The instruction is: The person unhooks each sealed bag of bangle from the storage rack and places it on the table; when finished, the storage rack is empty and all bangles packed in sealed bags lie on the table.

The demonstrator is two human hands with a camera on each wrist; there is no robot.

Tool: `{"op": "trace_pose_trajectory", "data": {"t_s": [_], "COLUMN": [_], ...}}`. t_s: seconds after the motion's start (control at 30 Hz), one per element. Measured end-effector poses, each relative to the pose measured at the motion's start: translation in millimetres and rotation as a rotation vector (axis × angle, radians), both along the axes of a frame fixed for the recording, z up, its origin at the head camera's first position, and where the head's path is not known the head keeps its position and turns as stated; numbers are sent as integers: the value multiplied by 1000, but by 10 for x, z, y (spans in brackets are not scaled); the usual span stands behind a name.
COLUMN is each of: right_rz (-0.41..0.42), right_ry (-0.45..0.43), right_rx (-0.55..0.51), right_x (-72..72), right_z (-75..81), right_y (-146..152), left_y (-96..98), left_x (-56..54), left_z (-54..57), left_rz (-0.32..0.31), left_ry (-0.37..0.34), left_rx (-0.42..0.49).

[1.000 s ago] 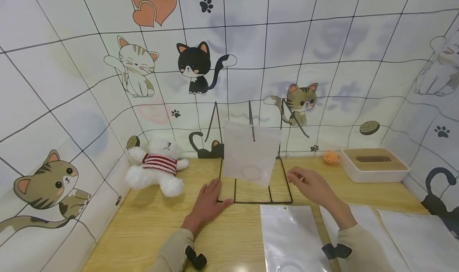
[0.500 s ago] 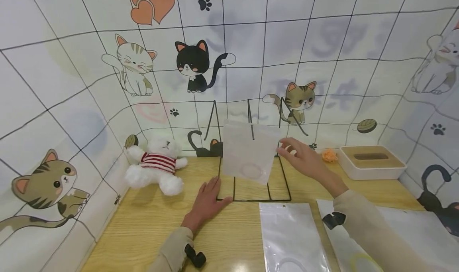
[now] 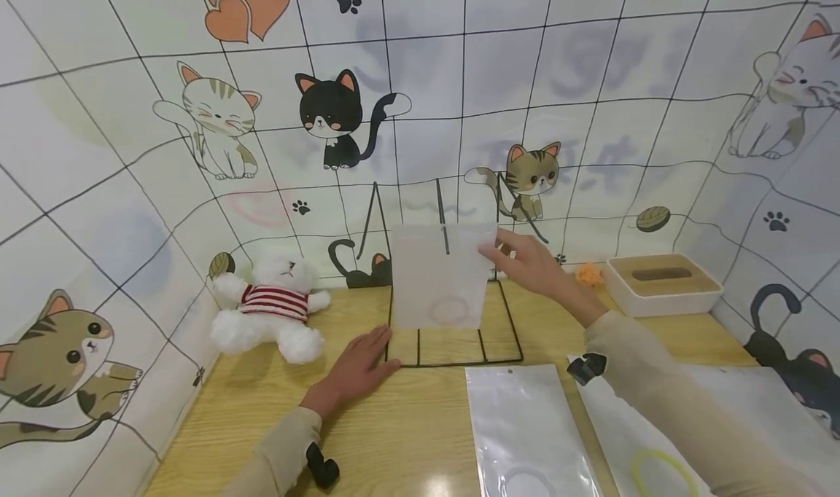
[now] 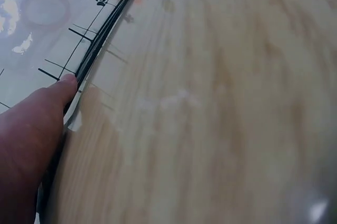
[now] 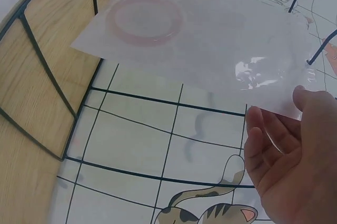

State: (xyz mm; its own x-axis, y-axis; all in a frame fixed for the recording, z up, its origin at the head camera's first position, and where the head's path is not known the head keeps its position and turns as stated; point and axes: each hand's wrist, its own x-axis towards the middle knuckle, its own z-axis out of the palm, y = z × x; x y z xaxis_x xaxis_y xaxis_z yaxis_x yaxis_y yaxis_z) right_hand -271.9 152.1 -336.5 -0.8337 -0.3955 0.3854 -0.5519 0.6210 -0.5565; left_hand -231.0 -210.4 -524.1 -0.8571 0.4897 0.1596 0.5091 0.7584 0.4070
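Observation:
A flat, translucent white plastic bag [image 3: 440, 278] with a faint pink ring in it hangs from the middle hook of a black wire rack [image 3: 453, 365]. My right hand [image 3: 525, 264] pinches the bag's upper right corner, thumb on one face and fingers at the other; the right wrist view shows this hand [image 5: 295, 155] close up. The left hand [image 3: 357, 366] lies on the table with straight fingers at the rack's lower left corner. In the left wrist view its thumb [image 4: 42, 103] touches the black wire of the base.
A second bag [image 3: 525, 424] lies in front of the rack, with more white bags [image 3: 604, 409] to its right, one showing a yellow ring. A white teddy bear [image 3: 275, 304] sits left, an orange ball-like thing [image 3: 588, 273] and a wood-topped tissue box [image 3: 663, 286] right.
My right hand has moved up and left to the hanging bag and taken its corner. The bag, tilted before, now hangs straighter. The left hand has stayed at the rack; the head view has shifted.

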Motion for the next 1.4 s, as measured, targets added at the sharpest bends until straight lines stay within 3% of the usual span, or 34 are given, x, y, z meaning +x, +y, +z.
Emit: {"op": "trace_pose_trajectory", "data": {"t_s": [0.27,0.4,0.53,0.67,1.1,1.4], "right_rz": [21,43,64,22,3,-20], "right_ry": [-128,-144,-106,-49,206,135], "right_rx": [-120,-153,-151,-102,-56,-73], "right_x": [56,102,115,123,152,187], "right_z": [163,196,195,168,114,134], "right_y": [-14,-16,-47,-69,-159,-179], "left_y": [-85,-90,-110,-120,-124,-125], "left_x": [-9,4,27,34,-12,-40], "left_z": [-60,-70,-69,-57,-59,-57], "left_rz": [-12,-8,4,-8,-39,-54], "left_ry": [53,88,86,85,77,61], "left_rx": [23,36,48,75,96,90]}}
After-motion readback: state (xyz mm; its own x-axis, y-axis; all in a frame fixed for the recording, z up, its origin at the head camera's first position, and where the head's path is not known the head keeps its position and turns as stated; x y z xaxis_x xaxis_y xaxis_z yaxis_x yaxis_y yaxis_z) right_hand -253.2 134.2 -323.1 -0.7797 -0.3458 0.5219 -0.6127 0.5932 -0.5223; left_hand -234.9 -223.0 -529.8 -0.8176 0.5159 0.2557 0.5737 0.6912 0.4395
